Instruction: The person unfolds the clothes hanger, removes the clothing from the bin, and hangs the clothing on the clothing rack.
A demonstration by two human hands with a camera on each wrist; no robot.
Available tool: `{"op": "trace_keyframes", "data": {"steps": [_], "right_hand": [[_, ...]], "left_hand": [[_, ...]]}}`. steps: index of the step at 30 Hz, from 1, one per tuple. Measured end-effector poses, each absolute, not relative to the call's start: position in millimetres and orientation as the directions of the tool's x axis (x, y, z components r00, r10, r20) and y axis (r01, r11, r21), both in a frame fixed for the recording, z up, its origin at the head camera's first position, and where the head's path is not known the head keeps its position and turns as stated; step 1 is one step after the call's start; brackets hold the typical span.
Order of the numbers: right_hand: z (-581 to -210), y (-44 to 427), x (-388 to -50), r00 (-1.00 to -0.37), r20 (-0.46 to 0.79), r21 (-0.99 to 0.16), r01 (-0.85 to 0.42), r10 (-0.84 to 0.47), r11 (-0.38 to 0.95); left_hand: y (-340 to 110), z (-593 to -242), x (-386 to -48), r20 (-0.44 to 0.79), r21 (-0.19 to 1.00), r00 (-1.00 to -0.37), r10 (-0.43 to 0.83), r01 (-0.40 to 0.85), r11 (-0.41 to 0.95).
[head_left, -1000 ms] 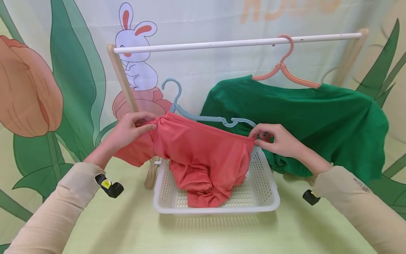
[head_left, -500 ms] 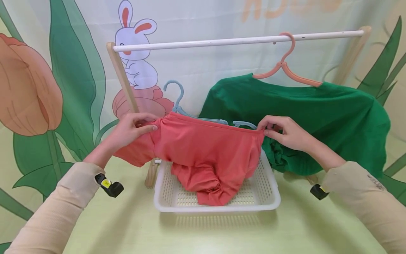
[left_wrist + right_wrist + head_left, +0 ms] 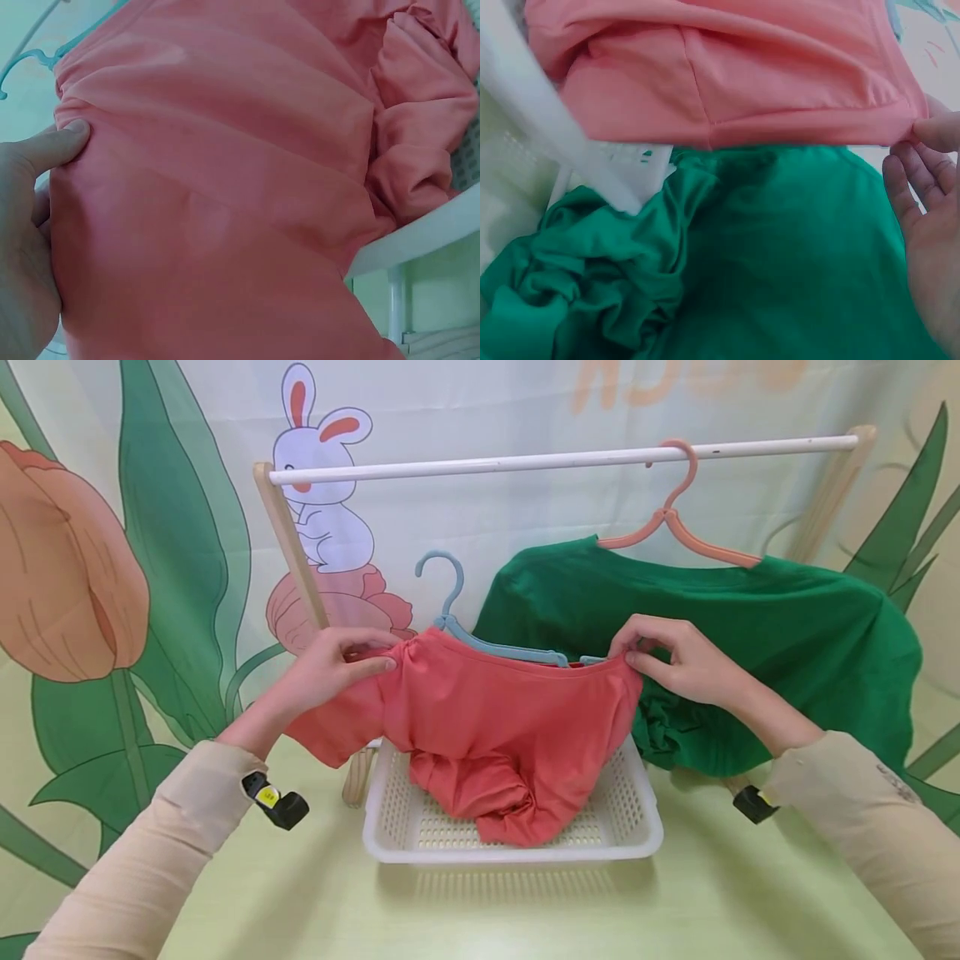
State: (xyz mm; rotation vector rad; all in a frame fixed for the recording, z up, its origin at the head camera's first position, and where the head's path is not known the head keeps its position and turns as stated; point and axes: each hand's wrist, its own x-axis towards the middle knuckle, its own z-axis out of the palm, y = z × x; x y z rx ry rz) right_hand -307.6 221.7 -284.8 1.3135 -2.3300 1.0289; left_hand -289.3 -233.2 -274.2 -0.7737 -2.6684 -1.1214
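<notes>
A coral-red shirt (image 3: 502, 702) is stretched between my two hands, its lower part bunched down into a white basket (image 3: 510, 855). My left hand (image 3: 337, 668) pinches the shirt near its left shoulder, thumb on the front in the left wrist view. With thumb and fingertips, my right hand (image 3: 678, 660) pinches the right end of the neckline; the right wrist view shows that fold of cloth in the fingers (image 3: 904, 187). A blue hanger (image 3: 452, 589) has its left shoulder inside the shirt's neck. Its hook stands free, and its right arm is mostly hidden behind the cloth.
Behind is a rack with a white rail (image 3: 487, 465) and wooden legs. A green shirt (image 3: 712, 635) hangs from the rail on an orange hanger (image 3: 667, 518) at right, its lower part close to the basket. The basket stands on a pale green table (image 3: 480, 918).
Both hands have shifted right, the right one also up, spreading the neckline. The blue hanger has moved right with the shirt, and more of its right arm is now covered.
</notes>
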Motion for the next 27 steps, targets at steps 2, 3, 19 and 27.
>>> {"op": "trace_keyframes", "data": {"steps": [2, 3, 19, 27], "right_hand": [[-282.6, 218.0, -308.0, -0.552, 0.541, -0.464, -0.825, -0.634, 0.322], [-281.4, 215.8, -308.0, -0.553, 0.538, -0.474, -0.822, -0.636, 0.315], [-258.7, 174.1, -305.9, -0.518, 0.545, -0.501, -0.832, -0.659, 0.239], [-258.4, 165.8, -305.1, -0.585, 0.503, -0.509, -0.795, -0.636, 0.329]], "left_hand": [[-229.8, -272.8, -288.9, 0.334, 0.618, -0.852, 0.403, 0.521, 0.589], [-228.1, -272.1, -288.6, 0.339, 0.613, -0.849, 0.406, 0.527, 0.589], [-204.4, -267.2, -286.4, 0.342, 0.587, -0.833, 0.435, 0.55, 0.594], [-199.7, -264.7, -286.7, 0.384, 0.59, -0.82, 0.425, 0.572, 0.571]]}}
